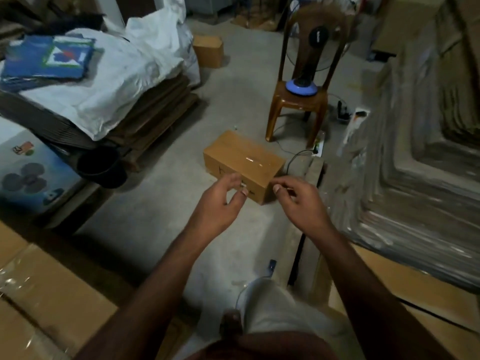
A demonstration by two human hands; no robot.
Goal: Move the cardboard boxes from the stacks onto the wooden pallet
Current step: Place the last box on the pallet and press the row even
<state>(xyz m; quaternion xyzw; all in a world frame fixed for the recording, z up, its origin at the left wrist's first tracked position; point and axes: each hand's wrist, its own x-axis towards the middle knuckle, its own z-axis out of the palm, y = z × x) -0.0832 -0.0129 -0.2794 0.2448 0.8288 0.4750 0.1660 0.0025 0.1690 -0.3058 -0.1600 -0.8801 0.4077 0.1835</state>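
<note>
Both hands, left hand (219, 201) and right hand (298, 201), hover loosely curled, holding nothing, above a cardboard box (242, 165) bearing illegible marker writing.

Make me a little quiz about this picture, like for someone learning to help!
1. True or false: both hands are holding the cardboard box on the floor.
2. What stands on the brown chair? A) fan B) bucket C) bag
3. Fill in: the white sack lies on a stack of flattened ____.

Key: 1 false; the left hand and right hand hover empty in front of it. 2 A, the fan. 3 cardboard.
</note>
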